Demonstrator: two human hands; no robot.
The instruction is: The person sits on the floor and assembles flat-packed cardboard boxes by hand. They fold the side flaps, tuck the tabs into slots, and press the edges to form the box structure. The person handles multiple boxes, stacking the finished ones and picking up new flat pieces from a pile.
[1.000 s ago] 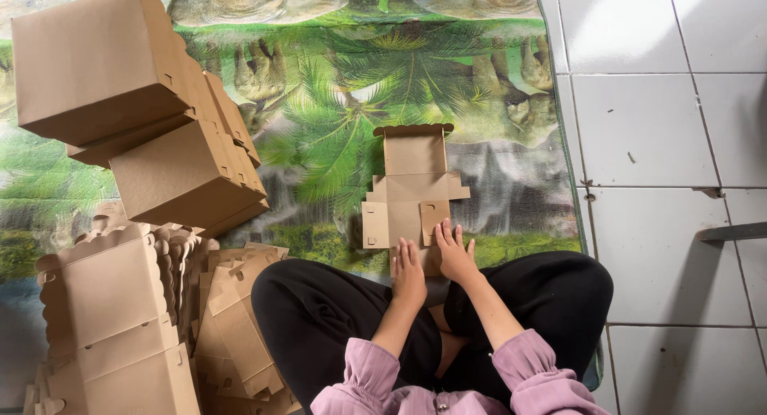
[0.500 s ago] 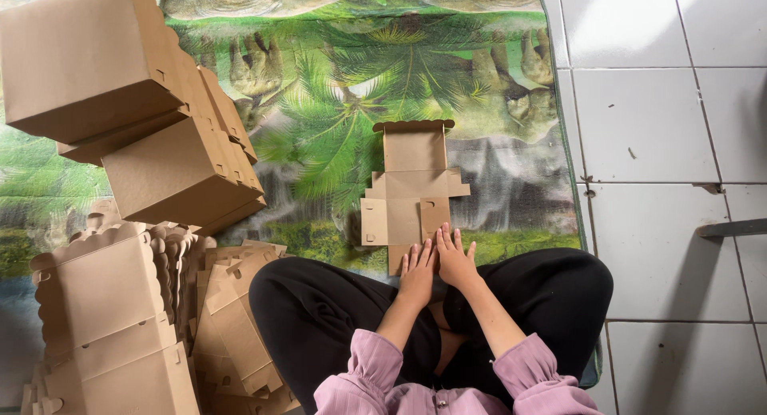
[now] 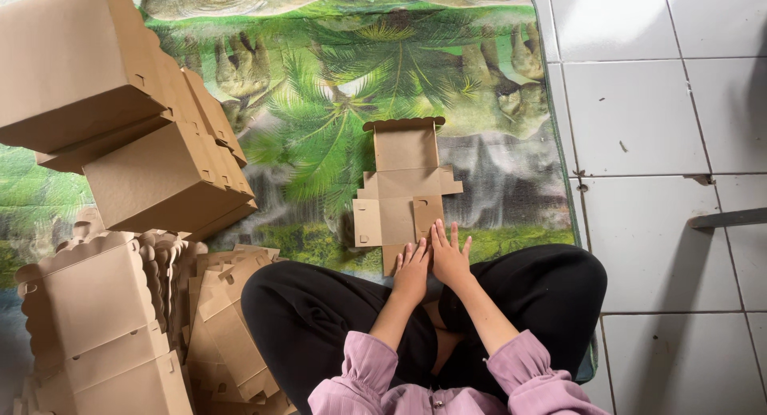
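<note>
A flat, unfolded brown cardboard box blank lies on the green palm-print mat in front of my crossed legs. My left hand and my right hand rest side by side, fingers spread, palms down on the blank's near edge. Neither hand grips anything. Pink sleeves cover my forearms.
Assembled brown boxes are stacked at the left, with more boxes at lower left. A pile of flat blanks lies by my left knee. White tiled floor runs along the right, with a dark bar at the edge.
My hands have slid a little to the right along the blank's near edge and stay pressed flat. The blank has not moved.
</note>
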